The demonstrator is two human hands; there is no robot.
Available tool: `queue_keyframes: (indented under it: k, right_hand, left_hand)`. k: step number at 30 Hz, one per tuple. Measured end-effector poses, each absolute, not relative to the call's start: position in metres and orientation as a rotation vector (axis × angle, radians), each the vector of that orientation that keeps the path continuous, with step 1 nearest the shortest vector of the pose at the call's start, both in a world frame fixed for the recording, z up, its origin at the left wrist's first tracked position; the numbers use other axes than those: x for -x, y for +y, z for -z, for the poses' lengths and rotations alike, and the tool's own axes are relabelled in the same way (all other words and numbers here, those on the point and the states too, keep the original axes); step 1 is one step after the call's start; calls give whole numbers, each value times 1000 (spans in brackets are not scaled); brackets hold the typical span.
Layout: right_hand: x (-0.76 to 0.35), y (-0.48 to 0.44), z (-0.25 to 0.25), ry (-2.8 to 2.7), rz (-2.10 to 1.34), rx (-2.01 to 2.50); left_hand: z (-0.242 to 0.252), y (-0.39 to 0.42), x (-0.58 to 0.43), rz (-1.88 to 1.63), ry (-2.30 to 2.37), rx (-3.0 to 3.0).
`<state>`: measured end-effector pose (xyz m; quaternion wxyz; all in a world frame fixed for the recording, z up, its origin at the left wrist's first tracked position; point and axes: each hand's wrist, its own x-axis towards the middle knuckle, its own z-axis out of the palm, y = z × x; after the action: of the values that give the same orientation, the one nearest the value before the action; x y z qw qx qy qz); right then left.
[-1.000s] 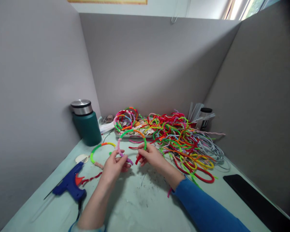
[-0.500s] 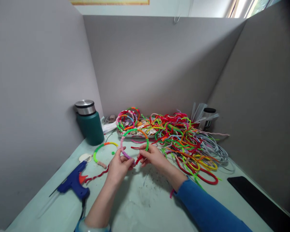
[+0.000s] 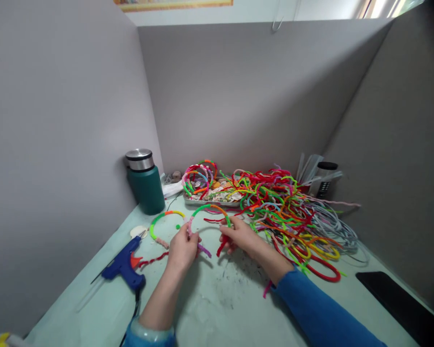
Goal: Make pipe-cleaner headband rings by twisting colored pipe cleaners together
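A headband (image 3: 205,207) wrapped in coloured pipe cleaners is held up over the table, its open ends towards me. My left hand (image 3: 183,248) pinches its pink and purple side, with the purple end sticking out below the fingers. On the other side, my right hand (image 3: 238,235) grips the green and red part, and the red end hangs free. A gap separates the two ends. Left of my hands lies a second wrapped headband (image 3: 153,229) in green, orange, yellow and tan, partly hidden by my left hand. A twisted red pipe cleaner (image 3: 155,260) runs beside it.
A blue glue gun (image 3: 125,270) rests at left, its nozzle near a whitish disc (image 3: 139,232). Behind it stands a green bottle (image 3: 146,190). Several wrapped bands (image 3: 198,179) sit on a metal tray (image 3: 217,203). Tangled pipe cleaners (image 3: 275,200) fill the right. A black slab (image 3: 394,301) lies near the edge.
The headband's purple and red ends have spread apart, and my left hand has moved up its pink side. The whole view has shifted slightly.
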<state>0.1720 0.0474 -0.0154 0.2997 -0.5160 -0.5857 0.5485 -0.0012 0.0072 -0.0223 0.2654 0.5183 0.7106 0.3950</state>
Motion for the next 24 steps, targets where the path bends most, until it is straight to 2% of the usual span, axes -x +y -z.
queue_keyframes:
  k: [5,9,14,18,21,24]
  right_hand:
    - [-174,51,26,-1941,-975,1577]
    - [-175,52,30,-2127,-762,1663]
    - [-175,54,34,-2184,-722,1629]
    - [-175,54,36,-2181,-717,1621]
    - [-175,53,36,-2187,-689,1610]
    - [-174,51,35,-2193,-671,1601]
  left_hand:
    - [17,5,1,-850,2137,-1637]
    - [16,-1,-2,-817,2193,-1705]
    - [10,-43,4,-798,2234,-1882]
    - [10,-88,31,-853,2542,-1940]
    - [17,-110,56,-674,2827,-1742]
    - [24,-117,71,-494,2846,-1704]
